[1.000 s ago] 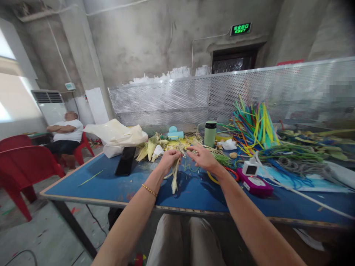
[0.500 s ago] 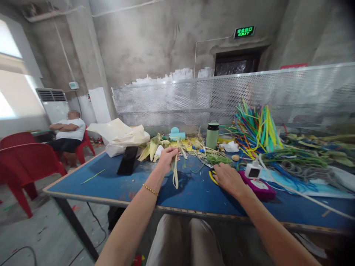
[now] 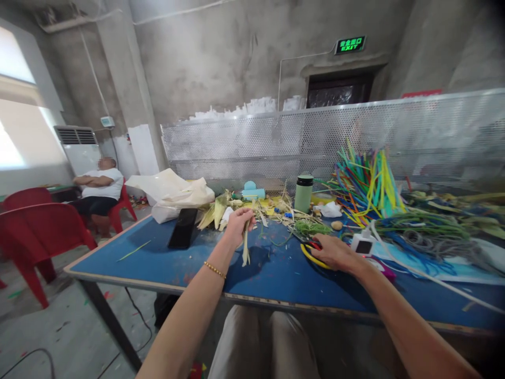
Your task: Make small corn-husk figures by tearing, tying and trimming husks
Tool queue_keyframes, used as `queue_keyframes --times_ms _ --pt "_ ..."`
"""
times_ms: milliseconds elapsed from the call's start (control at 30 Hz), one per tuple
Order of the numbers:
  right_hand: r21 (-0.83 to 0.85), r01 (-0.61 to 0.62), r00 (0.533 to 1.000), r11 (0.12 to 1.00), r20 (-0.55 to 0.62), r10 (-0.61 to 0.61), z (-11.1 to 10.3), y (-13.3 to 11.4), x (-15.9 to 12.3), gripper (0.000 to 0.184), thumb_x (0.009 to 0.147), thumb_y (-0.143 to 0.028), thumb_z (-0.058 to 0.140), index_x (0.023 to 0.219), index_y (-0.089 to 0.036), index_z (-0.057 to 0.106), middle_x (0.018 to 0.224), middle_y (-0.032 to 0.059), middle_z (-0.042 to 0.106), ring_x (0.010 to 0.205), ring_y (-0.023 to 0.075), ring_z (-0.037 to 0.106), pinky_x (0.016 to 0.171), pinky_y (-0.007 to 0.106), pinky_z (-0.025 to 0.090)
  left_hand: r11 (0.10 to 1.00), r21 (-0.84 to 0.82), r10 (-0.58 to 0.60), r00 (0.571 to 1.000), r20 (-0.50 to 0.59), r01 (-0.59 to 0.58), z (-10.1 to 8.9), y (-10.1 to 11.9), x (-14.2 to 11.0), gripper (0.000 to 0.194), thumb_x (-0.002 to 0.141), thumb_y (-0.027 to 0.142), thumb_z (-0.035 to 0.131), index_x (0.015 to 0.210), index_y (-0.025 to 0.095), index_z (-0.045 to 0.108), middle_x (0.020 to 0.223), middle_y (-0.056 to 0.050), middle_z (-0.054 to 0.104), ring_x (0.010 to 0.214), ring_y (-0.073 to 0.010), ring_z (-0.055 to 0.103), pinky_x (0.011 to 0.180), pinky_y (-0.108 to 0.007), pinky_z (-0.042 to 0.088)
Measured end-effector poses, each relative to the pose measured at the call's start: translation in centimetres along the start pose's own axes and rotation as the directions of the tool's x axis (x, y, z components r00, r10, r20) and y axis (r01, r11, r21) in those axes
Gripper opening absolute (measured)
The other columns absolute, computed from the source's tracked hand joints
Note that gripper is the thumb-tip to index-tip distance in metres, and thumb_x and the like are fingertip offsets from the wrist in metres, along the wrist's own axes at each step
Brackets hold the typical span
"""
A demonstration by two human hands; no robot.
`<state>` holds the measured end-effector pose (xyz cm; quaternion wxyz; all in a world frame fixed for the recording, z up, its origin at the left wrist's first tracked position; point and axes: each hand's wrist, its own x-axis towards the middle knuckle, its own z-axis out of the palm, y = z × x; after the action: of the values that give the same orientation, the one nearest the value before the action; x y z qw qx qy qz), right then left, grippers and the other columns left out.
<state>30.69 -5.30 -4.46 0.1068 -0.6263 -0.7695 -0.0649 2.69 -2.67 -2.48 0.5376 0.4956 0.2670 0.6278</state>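
Note:
My left hand [image 3: 239, 223] is closed on a small bundle of pale straw strips [image 3: 245, 251] that hang down toward the blue table [image 3: 150, 260]. My right hand [image 3: 333, 251] lies on the table over a pair of scissors with yellow and red handles [image 3: 311, 253], fingers curled at the handles. Behind the hands is a heap of dried husk and straw [image 3: 252, 206]. A green tangle [image 3: 311, 227] lies just beyond the scissors.
A black phone [image 3: 182, 228] and crumpled cream sheet [image 3: 173, 192] lie at left. A green bottle [image 3: 303, 193], coloured strips [image 3: 365, 181], a white and purple device [image 3: 365, 246] and cables sit at right. A perforated metal screen [image 3: 276, 147] backs the table. A person sits on a red chair [image 3: 98, 192].
My right hand dropped from beside the left hand down onto the table and moved right to the scissors. The left hand stayed up with the straw bundle.

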Motion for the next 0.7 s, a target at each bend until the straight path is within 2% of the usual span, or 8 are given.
queue_keyframes --times_ms 100,233,333,433,533,633,700 --pt "0.092 -0.021 1.000 0.996 0.012 0.020 -0.1 0.2 0.0 0.016 0.078 -0.032 0.057 0.077 -0.021 0.068 0.071 0.0070 0.070 0.068 0.0216 0.065 0.058 0.027 0.040 0.999 -0.036 0.014 1.000 0.002 -0.014 -0.2 0.0 0.1 0.030 0.069 0.032 0.071 0.090 0.012 0.060 0.050 0.003 0.054 0.036 -0.0050 0.039 0.039 -0.020 0.026" --pt "0.106 -0.051 0.998 0.993 0.033 0.047 -0.7 -0.1 -1.4 0.018 0.075 -0.037 0.060 0.071 -0.022 0.069 0.071 0.0083 0.071 0.070 0.0239 0.066 0.059 0.028 0.043 0.999 -0.047 0.019 1.000 -0.013 -0.019 -0.4 0.0 0.2 0.032 0.069 0.034 0.071 0.090 0.012 0.063 0.050 0.004 0.052 0.036 -0.0046 0.038 0.039 -0.020 0.025" --pt "0.148 -0.073 0.997 0.986 -0.025 0.078 -1.3 -0.3 -3.1 0.023 0.073 -0.040 0.062 0.083 -0.021 0.071 0.083 0.0102 0.073 0.075 0.0260 0.067 0.062 0.030 0.045 0.999 -0.043 0.026 0.998 -0.049 -0.028 -0.4 0.0 0.3 0.033 0.069 0.033 0.071 0.093 0.012 0.063 0.050 0.004 0.052 0.037 -0.0049 0.039 0.038 -0.020 0.024" --pt "0.338 -0.071 0.994 0.939 -0.057 0.095 -2.0 -0.6 -4.9 0.034 0.074 -0.045 0.062 0.097 -0.021 0.068 0.091 0.0094 0.072 0.078 0.0248 0.067 0.066 0.031 0.048 0.999 -0.049 0.017 0.996 -0.086 -0.021 -0.4 0.1 0.3 0.037 0.069 0.032 0.070 0.099 0.011 0.063 0.050 0.004 0.052 0.039 -0.0061 0.042 0.039 -0.020 0.026" --pt "0.622 -0.060 0.997 0.780 0.000 0.077 -3.1 -1.3 -6.1 0.047 0.072 -0.051 0.066 0.107 -0.020 0.060 0.077 0.0053 0.068 0.068 0.0198 0.064 0.059 0.028 0.049 0.997 -0.076 -0.019 0.995 -0.102 0.011 -0.4 0.3 0.3 0.034 0.072 0.028 0.066 0.100 0.011 0.060 0.052 0.003 0.053 0.040 -0.0071 0.045 0.041 -0.020 0.030" --pt "0.856 -0.153 0.988 0.494 0.148 0.051 -4.3 -3.0 -6.9 0.061 0.068 -0.057 0.070 0.114 -0.022 0.049 0.066 -0.0014 0.059 0.051 0.0138 0.055 0.040 0.023 0.042 0.993 -0.117 -0.031 0.994 -0.105 0.019 -0.4 0.6 0.3 0.031 0.071 0.020 0.060 0.101 0.011 0.058 0.055 0.002 0.055 0.041 -0.0079 0.047 0.043 -0.020 0.033" --pt "0.935 -0.195 0.977 0.295 0.211 -0.022 -4.7 -4.7 -7.3 0.060 0.071 -0.062 0.066 0.113 -0.024 0.046 0.068 -0.0027 0.059 0.045 0.0104 0.051 0.036 0.020 0.038 0.991 -0.134 -0.029 0.996 -0.085 0.018 -0.4 0.8 0.2 0.032 0.070 0.016 0.058 0.102 0.011 0.056 0.057 0.001 0.057 0.043 -0.0082 0.048 0.045 -0.021 0.035"
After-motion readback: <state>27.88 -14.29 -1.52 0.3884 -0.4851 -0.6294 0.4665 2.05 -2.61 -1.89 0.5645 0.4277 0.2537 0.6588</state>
